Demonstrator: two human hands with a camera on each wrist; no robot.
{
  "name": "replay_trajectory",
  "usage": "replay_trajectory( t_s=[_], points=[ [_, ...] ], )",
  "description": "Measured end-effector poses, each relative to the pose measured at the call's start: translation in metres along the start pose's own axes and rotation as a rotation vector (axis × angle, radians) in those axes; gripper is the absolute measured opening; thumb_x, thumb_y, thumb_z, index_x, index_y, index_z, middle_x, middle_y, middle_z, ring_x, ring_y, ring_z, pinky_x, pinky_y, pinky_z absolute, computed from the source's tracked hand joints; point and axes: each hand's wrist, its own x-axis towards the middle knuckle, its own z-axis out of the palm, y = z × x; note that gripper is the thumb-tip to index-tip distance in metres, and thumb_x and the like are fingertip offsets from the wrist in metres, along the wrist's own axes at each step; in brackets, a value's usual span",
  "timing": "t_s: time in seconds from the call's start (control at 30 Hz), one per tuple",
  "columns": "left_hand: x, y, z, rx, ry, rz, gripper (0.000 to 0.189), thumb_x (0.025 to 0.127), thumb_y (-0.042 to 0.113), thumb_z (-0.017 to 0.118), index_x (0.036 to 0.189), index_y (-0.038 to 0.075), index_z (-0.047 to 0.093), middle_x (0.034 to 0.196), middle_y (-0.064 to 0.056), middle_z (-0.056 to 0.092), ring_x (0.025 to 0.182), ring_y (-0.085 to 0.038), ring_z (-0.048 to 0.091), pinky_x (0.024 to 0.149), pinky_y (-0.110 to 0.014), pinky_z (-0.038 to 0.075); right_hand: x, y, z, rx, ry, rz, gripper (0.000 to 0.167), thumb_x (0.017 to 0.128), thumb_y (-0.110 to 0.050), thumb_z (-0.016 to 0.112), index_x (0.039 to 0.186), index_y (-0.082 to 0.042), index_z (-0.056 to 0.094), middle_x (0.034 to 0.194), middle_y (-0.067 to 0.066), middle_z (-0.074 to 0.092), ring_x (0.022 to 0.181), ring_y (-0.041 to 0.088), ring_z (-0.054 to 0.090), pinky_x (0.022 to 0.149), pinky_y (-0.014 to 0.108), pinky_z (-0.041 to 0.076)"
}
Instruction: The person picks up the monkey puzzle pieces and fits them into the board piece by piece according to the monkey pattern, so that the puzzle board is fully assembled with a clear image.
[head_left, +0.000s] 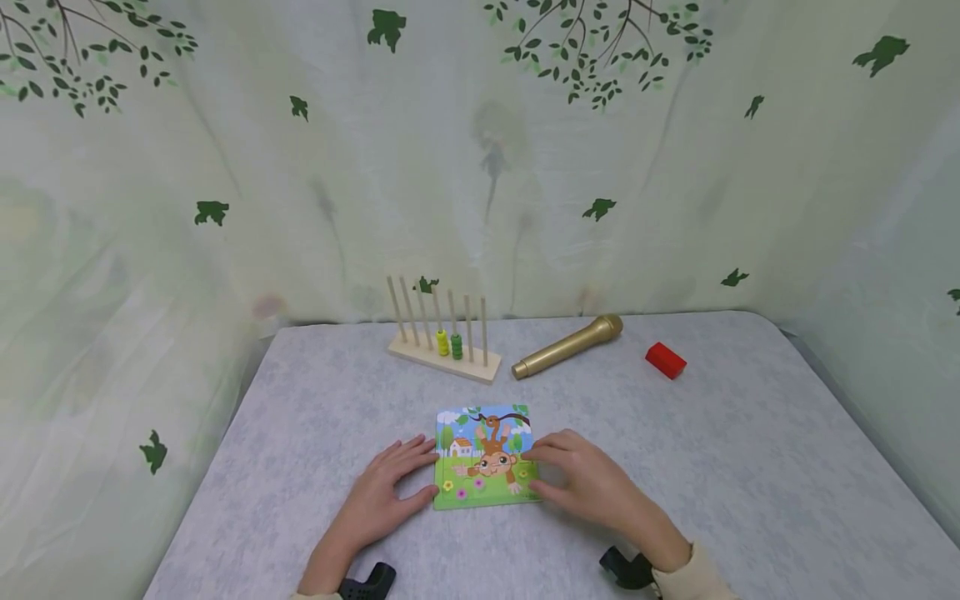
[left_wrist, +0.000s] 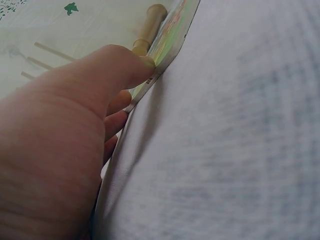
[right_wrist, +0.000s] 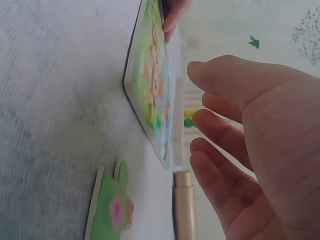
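Observation:
A jigsaw puzzle (head_left: 491,462) with a hanging monkey, a small house and flowers lies flat on the table before me. My left hand (head_left: 386,492) rests at its left side, and the left wrist view shows the thumb (left_wrist: 135,70) touching the board's edge. My right hand (head_left: 588,479) is at the right side, its fingertips right at the puzzle's edge in the head view. Relaxed, slightly bent fingers of that hand hold nothing in the right wrist view. There a green puzzle piece (right_wrist: 111,210) with a pink flower lies beside the board; the head view does not show it separately.
Behind the puzzle stands a wooden peg abacus (head_left: 442,358) with yellow and green beads. A gold toy microphone (head_left: 566,348) lies to its right, and a red block (head_left: 665,360) farther right. A leaf-printed curtain (head_left: 480,167) closes off the table's (head_left: 322,392) back.

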Motion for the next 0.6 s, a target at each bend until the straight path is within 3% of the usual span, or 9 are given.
replay_trajectory(
  t_s=[0.3, 0.6],
  points=[
    [0.0, -0.001, 0.0, 0.004, -0.009, -0.005, 0.045, 0.091, 0.037, 0.08, 0.132, 0.021, 0.071, 0.149, 0.007, 0.059, 0.146, -0.02, 0.047, 0.127, -0.049, 0.031, -0.013, 0.012, -0.003, -0.041, 0.027, 0.034, 0.032, 0.087, -0.029, 0.085, 0.116, -0.02, 0.078, 0.115, -0.009, 0.071, 0.11, 0.011, 0.064, 0.089, 0.034, 0.061],
    [0.0, -0.001, 0.0, -0.002, -0.002, 0.008, 0.045, 0.09, 0.035, 0.081, 0.132, 0.02, 0.072, 0.148, 0.005, 0.06, 0.146, -0.021, 0.047, 0.126, -0.049, 0.031, -0.026, 0.021, -0.008, -0.036, -0.01, 0.087, 0.033, 0.088, -0.029, 0.084, 0.119, -0.02, 0.077, 0.116, -0.009, 0.071, 0.107, 0.009, 0.062, 0.087, 0.033, 0.061]
  ],
)
